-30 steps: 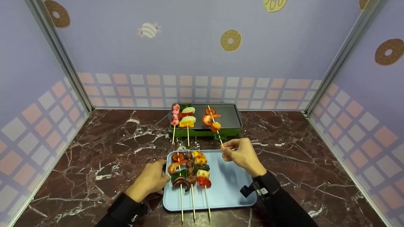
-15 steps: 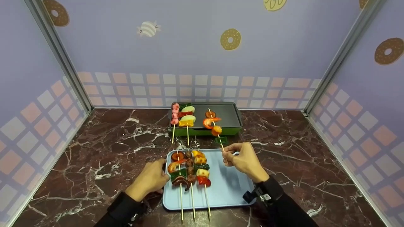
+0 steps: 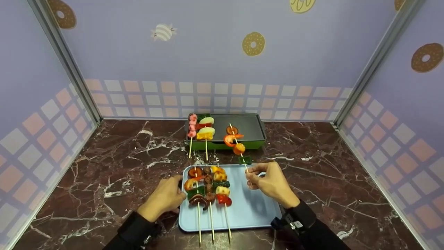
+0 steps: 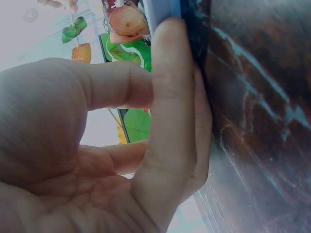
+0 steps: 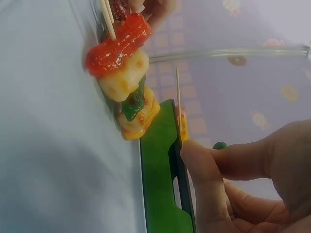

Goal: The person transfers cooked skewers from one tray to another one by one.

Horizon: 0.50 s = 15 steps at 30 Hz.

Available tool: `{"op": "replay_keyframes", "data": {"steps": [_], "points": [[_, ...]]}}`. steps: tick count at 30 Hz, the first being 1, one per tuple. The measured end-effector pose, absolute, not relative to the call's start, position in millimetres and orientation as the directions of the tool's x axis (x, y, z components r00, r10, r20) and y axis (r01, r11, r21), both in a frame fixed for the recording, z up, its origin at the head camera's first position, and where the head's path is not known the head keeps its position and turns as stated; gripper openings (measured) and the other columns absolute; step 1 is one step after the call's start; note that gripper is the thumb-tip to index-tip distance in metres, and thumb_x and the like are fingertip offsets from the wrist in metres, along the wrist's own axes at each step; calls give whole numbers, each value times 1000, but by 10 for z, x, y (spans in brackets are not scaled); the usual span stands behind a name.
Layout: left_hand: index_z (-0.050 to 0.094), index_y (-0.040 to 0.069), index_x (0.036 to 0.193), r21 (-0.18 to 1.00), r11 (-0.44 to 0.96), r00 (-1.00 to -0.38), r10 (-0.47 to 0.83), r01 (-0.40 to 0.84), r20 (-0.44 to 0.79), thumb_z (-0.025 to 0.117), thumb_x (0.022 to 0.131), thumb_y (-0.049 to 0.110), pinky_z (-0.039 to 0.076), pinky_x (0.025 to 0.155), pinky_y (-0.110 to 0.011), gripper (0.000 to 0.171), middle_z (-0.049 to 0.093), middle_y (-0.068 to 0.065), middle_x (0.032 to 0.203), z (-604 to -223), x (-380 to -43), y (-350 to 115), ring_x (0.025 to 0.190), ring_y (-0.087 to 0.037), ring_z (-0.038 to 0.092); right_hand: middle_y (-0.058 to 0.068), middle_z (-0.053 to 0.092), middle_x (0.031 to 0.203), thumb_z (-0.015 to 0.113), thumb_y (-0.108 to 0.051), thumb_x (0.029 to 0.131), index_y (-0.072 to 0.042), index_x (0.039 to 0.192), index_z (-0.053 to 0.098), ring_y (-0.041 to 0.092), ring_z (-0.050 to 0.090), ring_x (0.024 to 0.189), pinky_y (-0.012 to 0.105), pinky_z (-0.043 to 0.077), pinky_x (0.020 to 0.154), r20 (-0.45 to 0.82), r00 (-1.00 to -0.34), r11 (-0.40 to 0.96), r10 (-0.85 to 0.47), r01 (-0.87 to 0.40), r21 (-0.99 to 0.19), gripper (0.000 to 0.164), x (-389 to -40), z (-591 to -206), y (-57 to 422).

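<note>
1. We see the right hand (image 3: 272,182) pinching a skewer (image 3: 239,149) by its stick between thumb and forefinger; its round slice, shrimp, orange ball and green piece reach toward the far side, tilted left.
2. We see the left hand (image 3: 164,196) grasping the left rim of the blue tray (image 3: 255,211), thumb and fingers curled at its edge.
3. In the tray, on its left half, we count three skewers: shrimp skewer (image 3: 196,190), brown-ball skewer (image 3: 210,189) and red-and-yellow skewer (image 3: 222,191), sticks over the near rim.
4. Beyond, on the green grill (image 3: 248,128), we count two at the left end: pink skewer (image 3: 192,128) and vegetable skewer (image 3: 206,132), sticks pointing near.
5. We count six skewers altogether on or above the marbled tabletop (image 3: 121,173).
</note>
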<state>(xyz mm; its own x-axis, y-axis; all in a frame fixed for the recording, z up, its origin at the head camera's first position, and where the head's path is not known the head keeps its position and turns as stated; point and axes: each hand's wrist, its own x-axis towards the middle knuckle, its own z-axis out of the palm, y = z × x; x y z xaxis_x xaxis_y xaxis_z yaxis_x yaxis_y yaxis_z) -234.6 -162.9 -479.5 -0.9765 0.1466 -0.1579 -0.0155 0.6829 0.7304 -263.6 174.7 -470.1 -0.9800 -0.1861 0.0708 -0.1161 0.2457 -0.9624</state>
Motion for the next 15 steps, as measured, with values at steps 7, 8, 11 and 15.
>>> {"op": "replay_keyframes", "data": {"steps": [7, 8, 11, 15], "points": [[35, -9, 154, 730, 683, -978, 153, 2, -140, 60, 85, -5, 60, 42, -32, 74, 62, -7, 74, -4787, -2350, -1628, 47, -19, 65, 29, 70, 93, 75, -1, 92, 9, 100, 73, 31, 74, 71, 39, 68, 65, 60, -976, 260, -209, -114, -959, 13, -2541, -4709, 1764], [35, -9, 154, 729, 685, -978, 153, 3, -140, 60, 85, -5, 60, 42, -32, 74, 62, -7, 73, -4791, -2353, -1629, 47, -18, 65, 29, 70, 93, 75, -1, 91, 9, 100, 73, 32, 74, 71, 40, 68, 65, 53, -976, 255, -213, -107, -961, 13, -2524, -4710, 1766], [35, -10, 154, 726, 688, -979, 153, 6, -136, 61, 85, -5, 60, 42, -32, 74, 62, -7, 72, -4799, -2353, -1632, 46, -18, 65, 29, 71, 94, 76, -1, 90, 10, 101, 73, 33, 74, 71, 41, 68, 66, 34, -975, 241, -218, -88, -966, 15, -2471, -4713, 1769], [35, -11, 154, 726, 688, -979, 155, 8, -136, 62, 85, -5, 60, 41, -32, 74, 62, -7, 72, -4805, -2358, -1633, 46, -18, 65, 28, 71, 96, 77, -2, 90, 10, 101, 73, 33, 74, 72, 42, 68, 66, 21, -975, 233, -222, -74, -970, 17, -2397, -4721, 1772]]}}
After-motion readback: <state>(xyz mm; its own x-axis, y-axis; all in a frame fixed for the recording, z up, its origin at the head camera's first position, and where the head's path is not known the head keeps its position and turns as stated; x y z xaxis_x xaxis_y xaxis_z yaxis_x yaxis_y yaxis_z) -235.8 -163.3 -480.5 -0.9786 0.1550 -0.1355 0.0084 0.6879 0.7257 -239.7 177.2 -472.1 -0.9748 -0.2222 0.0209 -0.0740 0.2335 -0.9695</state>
